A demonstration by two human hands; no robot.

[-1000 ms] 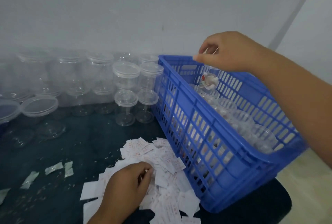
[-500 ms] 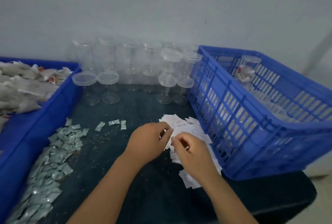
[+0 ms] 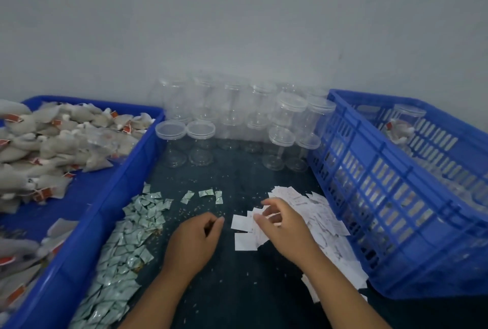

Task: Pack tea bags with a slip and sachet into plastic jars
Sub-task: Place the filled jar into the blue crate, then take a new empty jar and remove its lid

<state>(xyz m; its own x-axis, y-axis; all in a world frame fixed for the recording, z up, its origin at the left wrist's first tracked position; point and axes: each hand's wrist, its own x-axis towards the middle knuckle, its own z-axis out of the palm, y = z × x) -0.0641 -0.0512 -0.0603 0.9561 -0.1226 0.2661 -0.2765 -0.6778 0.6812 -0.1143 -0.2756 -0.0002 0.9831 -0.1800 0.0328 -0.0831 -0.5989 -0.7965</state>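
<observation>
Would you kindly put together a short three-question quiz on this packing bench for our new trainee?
1. True or false: the silvery sachets lie inside the left blue tray.
2. Which hand is over the white slips? A) left hand B) right hand C) neither
3. Fill in: the lidded jar holding tea bags stands in the blue slotted ____.

Key: 1 false, they lie on the dark table beside that tray. 2 B. 3 crate.
</observation>
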